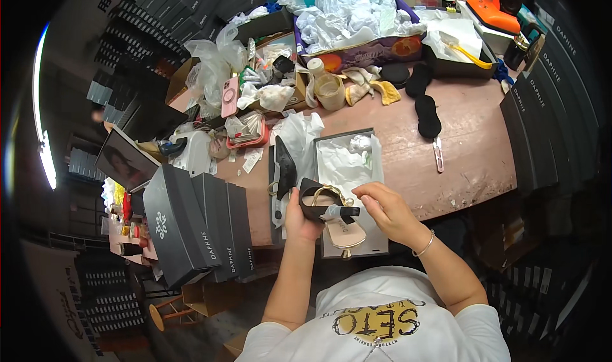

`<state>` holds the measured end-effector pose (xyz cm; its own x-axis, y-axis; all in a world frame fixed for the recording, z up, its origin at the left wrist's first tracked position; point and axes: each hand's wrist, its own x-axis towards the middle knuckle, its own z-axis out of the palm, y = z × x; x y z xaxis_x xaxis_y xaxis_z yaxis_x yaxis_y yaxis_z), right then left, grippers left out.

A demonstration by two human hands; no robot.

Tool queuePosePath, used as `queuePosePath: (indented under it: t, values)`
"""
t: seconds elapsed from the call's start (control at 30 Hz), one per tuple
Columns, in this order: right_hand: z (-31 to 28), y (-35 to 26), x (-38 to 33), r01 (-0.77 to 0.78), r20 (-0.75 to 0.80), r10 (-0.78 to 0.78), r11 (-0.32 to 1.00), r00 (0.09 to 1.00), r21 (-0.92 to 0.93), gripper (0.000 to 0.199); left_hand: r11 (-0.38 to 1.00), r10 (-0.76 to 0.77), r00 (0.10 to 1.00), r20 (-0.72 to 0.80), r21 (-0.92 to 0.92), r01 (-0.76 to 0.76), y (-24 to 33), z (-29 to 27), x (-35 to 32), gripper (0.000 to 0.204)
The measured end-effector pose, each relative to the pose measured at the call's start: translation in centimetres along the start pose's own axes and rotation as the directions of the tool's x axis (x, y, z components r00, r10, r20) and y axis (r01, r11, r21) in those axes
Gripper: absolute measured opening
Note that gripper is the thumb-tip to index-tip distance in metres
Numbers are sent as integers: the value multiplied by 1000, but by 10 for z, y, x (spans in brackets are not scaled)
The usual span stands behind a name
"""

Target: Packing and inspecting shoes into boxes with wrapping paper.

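The left hand point(301, 221) holds a black sandal point(347, 232) with a pale insole and gold-coloured trim; its thumb is at the sandal's side, and its fingers are partly hidden behind it. The sandal is located above the near part of an open shoe box point(360, 255), in which white paper point(336, 164) lies. The right hand point(390, 214) is just beside the sandal, its fingers loosely bent and close together; whether they hold something small, I cannot tell. Another black shoe point(285, 167) lies to the left of the box, on white wrapping point(307, 127). On the right of the surface point(475, 148) there is a black pad point(428, 118).
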<state>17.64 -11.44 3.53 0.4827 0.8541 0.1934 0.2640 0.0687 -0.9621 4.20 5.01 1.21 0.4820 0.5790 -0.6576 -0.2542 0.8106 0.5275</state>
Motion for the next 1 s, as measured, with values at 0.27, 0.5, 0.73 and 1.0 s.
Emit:
queuePosePath:
  t: [0.27, 0.5, 0.73, 1.0]
  values:
    - [-23, 26, 8, -202, 251, 117, 916, 961, 346, 41, 994, -31, 988, 149, -102, 47, -3, -8, 6, 52]
    - [9, 2, 14, 188, 582, -25, 957, 813, -221, 61, 1000, 29, 966, 259, 2, -31, -17, 3, -14, 43]
    - [56, -2, 9, 99, 458, 151, 874, 876, -476, 75, 978, 96, 960, 262, 157, -141, -25, -9, -35, 46]
    - [83, 11, 10, 150, 430, 70, 876, 900, -459, 74, 964, 198, 955, 221, 131, -230, -27, -26, -34, 37]
